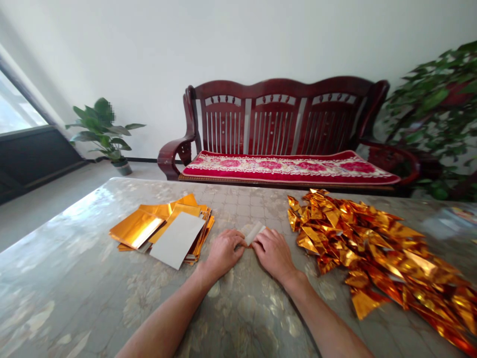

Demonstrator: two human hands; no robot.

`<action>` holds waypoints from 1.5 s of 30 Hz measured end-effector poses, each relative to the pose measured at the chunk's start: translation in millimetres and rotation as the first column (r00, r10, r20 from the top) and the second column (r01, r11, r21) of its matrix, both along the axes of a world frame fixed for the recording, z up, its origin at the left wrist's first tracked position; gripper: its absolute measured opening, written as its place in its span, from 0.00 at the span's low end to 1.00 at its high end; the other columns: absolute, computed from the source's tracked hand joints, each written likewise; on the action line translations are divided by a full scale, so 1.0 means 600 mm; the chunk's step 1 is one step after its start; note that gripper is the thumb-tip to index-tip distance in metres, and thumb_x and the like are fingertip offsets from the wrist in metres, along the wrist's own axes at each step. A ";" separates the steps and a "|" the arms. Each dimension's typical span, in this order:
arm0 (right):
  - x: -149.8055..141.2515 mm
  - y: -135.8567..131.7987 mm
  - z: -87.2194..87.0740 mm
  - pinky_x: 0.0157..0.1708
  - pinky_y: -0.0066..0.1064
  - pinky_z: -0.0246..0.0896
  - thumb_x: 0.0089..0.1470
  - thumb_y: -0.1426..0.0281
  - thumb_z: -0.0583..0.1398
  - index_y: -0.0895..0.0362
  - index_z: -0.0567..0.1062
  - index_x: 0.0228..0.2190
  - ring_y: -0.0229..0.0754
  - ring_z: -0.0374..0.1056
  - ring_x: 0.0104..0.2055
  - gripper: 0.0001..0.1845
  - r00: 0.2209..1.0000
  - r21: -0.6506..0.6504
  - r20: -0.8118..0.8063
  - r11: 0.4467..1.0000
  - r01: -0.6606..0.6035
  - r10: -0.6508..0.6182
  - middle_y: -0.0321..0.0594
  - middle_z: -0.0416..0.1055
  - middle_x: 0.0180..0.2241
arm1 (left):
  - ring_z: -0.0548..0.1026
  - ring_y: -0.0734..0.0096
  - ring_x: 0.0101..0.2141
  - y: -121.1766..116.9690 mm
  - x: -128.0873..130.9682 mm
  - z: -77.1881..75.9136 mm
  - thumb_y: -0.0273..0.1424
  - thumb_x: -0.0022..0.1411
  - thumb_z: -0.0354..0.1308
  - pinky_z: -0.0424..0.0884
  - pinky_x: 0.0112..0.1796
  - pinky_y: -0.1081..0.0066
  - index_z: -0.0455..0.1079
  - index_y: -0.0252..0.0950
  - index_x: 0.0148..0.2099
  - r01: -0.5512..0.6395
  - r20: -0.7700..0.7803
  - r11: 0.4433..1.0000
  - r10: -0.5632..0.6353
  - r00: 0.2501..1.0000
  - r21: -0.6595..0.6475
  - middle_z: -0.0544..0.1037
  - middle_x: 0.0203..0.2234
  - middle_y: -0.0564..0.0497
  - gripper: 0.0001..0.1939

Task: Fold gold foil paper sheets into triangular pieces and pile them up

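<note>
Between my two hands lies a small sheet of foil paper [254, 232], its pale back up and a gold edge showing near the fingers. My left hand [225, 252] pinches its left side with curled fingers. On the opposite side, my right hand [274, 252] grips the sheet, fingers bent and pressed down at the table. The lower edge is partly hidden by my fingertips. To the left is a loose stack of flat gold foil sheets [137, 223], topped by one lying pale side up [178, 240]. A heap of folded gold foil pieces [357, 238] spreads to the right.
The table [112, 308] has a glossy patterned cover. Beyond its far edge stands a dark red wooden bench [274, 119] with a floral seat cover [290, 165]. A clear plastic bag [450, 221] rests at the right. Potted plants [106, 132] flank the bench.
</note>
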State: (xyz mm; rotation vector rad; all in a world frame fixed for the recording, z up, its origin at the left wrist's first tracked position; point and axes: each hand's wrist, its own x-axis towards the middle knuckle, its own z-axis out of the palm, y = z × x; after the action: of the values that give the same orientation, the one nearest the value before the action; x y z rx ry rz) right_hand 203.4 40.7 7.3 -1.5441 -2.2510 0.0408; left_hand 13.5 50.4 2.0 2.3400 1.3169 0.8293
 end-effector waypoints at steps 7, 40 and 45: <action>-0.002 0.002 -0.002 0.40 0.34 0.52 0.60 0.68 0.59 0.53 0.71 0.30 0.44 0.63 0.41 0.06 0.999 -0.012 -0.024 0.999 0.031 -0.031 0.37 0.71 0.35 | 0.75 0.66 0.43 -0.002 0.001 -0.001 0.21 0.56 0.58 0.68 0.48 0.67 0.79 0.39 0.35 -0.014 0.034 0.999 0.015 0.999 -0.037 0.80 0.41 0.50 0.10; 0.015 0.009 -0.006 0.37 0.32 0.51 0.55 0.66 0.64 0.52 0.72 0.29 0.43 0.66 0.36 0.06 0.974 -0.090 -0.225 0.996 0.003 -0.023 0.33 0.73 0.29 | 0.72 0.64 0.40 -0.019 0.029 0.013 0.30 0.62 0.59 0.64 0.43 0.66 0.72 0.37 0.32 -0.188 -0.225 0.982 0.191 0.955 0.036 0.76 0.38 0.50 0.06; 0.020 0.010 -0.007 0.39 0.32 0.53 0.56 0.66 0.63 0.51 0.75 0.27 0.43 0.66 0.39 0.06 0.968 -0.091 -0.252 0.995 -0.048 0.024 0.33 0.74 0.31 | 0.72 0.64 0.41 -0.022 0.030 0.019 0.30 0.63 0.59 0.64 0.44 0.66 0.72 0.37 0.33 -0.186 -0.242 0.982 0.185 0.952 0.021 0.75 0.39 0.50 0.05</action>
State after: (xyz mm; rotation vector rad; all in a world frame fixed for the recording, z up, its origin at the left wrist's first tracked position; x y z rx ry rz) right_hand 215.5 46.6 3.2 -1.4552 -2.1025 0.3409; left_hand 31.5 37.4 13.2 2.4038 1.6582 0.6041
